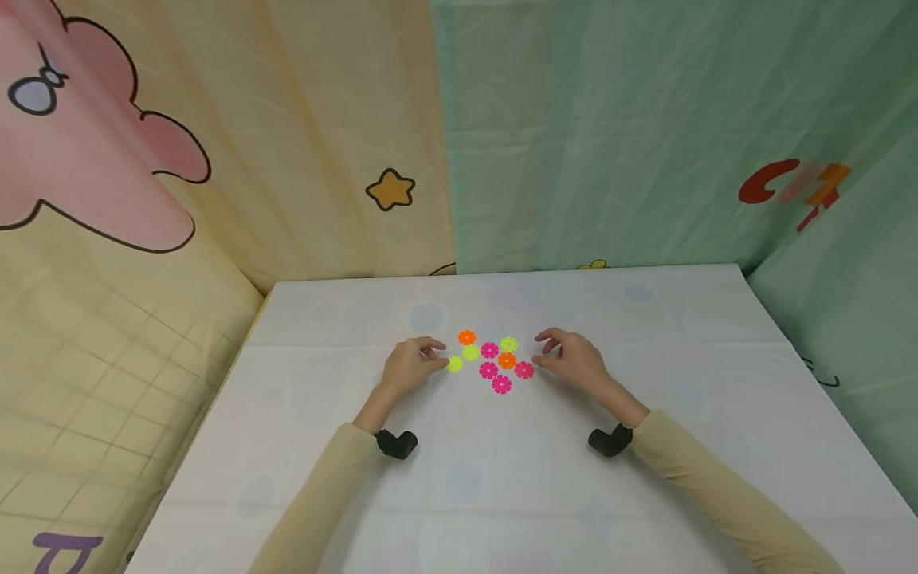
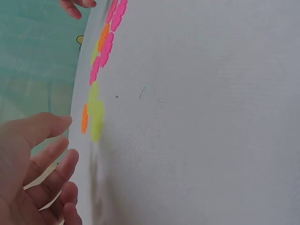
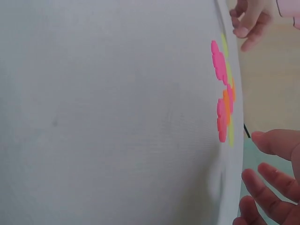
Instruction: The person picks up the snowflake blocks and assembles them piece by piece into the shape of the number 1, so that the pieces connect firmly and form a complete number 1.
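flat scalloped pink, orange and yellow-green discs (image 1: 492,367) lie on the white desk (image 1: 502,470); left hand (image 1: 412,366) at their nine o'clock, right hand (image 1: 575,363) at three, both grips apart. likely light, stiff: pinch rims.

Open passage over the white tablecloth (image 1: 495,478) runs up between the sleeves (image 1: 315,502), pinched slightly by the black wrist cameras (image 1: 610,440). The left hand (image 1: 412,365) and right hand (image 1: 574,363) block the sides of the notched discs (image 1: 507,360). Behind them, a strip reaches the curtain (image 1: 574,159). Gaps between discs seem narrow, though edge-on wrist views obscure them.
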A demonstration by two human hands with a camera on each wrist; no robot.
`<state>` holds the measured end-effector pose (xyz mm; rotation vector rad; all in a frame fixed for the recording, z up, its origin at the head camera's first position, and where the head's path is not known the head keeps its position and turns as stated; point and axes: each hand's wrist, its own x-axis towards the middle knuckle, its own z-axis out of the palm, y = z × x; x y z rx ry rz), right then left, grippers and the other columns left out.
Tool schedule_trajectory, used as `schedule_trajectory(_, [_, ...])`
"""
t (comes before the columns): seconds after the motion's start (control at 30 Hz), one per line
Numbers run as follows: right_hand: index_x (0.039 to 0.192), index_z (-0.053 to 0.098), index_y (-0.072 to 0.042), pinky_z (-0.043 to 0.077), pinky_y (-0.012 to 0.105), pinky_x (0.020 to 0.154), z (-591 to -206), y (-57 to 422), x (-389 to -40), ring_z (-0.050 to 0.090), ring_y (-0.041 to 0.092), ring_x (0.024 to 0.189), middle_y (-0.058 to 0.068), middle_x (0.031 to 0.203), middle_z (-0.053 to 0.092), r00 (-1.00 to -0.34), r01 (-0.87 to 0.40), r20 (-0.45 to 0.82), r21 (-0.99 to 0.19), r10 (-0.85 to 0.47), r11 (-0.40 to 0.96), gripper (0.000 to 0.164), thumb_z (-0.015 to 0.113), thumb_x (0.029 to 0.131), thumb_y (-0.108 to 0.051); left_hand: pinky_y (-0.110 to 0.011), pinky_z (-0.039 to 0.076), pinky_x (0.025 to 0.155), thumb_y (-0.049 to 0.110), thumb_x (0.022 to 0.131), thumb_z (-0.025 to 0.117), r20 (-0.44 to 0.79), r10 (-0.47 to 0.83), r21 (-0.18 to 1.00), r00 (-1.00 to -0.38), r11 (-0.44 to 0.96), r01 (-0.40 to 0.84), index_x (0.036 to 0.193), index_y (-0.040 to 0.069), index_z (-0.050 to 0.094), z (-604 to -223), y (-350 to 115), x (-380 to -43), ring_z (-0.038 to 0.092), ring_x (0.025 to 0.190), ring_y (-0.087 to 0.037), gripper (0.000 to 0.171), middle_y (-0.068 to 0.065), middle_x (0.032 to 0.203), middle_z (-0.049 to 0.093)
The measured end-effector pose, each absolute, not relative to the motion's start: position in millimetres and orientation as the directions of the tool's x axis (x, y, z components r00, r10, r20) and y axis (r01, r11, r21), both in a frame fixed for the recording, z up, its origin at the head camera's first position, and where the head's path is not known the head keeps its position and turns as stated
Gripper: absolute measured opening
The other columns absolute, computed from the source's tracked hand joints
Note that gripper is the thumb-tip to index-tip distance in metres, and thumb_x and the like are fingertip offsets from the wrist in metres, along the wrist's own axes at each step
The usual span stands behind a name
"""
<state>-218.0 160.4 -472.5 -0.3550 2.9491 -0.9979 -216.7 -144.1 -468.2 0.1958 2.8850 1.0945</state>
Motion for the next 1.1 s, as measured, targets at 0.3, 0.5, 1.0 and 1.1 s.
schedule_trajectory(0.3, [0.106, 0.069, -0.008, 0.043, 0.025, 0.062, -475.6, 155.2, -214.9, 0.053, 0.015, 0.070, 0.004, 0.085, 0.069, -0.968, -0.201, 0.006, -0.616, -0.251, 0.761, 0.032, 0.077, 0.079, -0.024, -0.023, 0.037, 0.057, 0.026, 0.081, 0.077, -0.039, 0.131, 0.675, -0.991, 0.735, 0.071, 0.101, 0.012, 0.073, -475.6, -139.5, -220.0, 0.051, 0.065, -0.013, 0.026, -0.001, 0.075, 0.062])
schedule_trajectory(0.5, [0.104, 0.069, -0.009, 0.044, 0.025, 0.063, -477.8, 152.6, -213.2, 0.055, 0.014, 0.069, 0.002, 0.084, 0.068, -0.966, -0.191, -0.020, -0.613, -0.256, 0.766, 0.032, 0.078, 0.078, -0.027, -0.022, 0.036, 0.058, 0.025, 0.080, 0.078, -0.033, 0.141, 0.653, -0.989, 0.752, 0.086, 0.098, 0.012, 0.074, -477.7, -135.9, -220.4, 0.050, 0.065, -0.012, 0.023, 0.002, 0.073, 0.061])
schedule_trajectory(1.0, [0.099, 0.073, -0.008, 0.045, 0.026, 0.065, -478.5, 147.7, -214.3, 0.055, 0.015, 0.075, 0.003, 0.087, 0.070, -0.962, -0.193, -0.047, -0.578, -0.269, 0.793, 0.030, 0.080, 0.077, -0.026, -0.023, 0.037, 0.059, 0.030, 0.079, 0.079, -0.017, 0.146, 0.608, -0.989, 0.787, 0.105, 0.100, 0.013, 0.074, -481.6, -135.1, -220.3, 0.050, 0.067, -0.012, 0.027, 0.003, 0.074, 0.061])
schedule_trajectory(1.1, [0.099, 0.074, -0.008, 0.045, 0.026, 0.066, -478.5, 148.0, -214.6, 0.055, 0.015, 0.075, 0.003, 0.088, 0.071, -0.963, -0.186, -0.051, -0.578, -0.263, 0.794, 0.029, 0.080, 0.077, -0.026, -0.023, 0.038, 0.060, 0.031, 0.077, 0.080, -0.007, 0.160, 0.603, -0.987, 0.788, 0.123, 0.100, 0.014, 0.074, -481.6, -134.9, -219.8, 0.051, 0.068, -0.011, 0.029, 0.003, 0.076, 0.063])
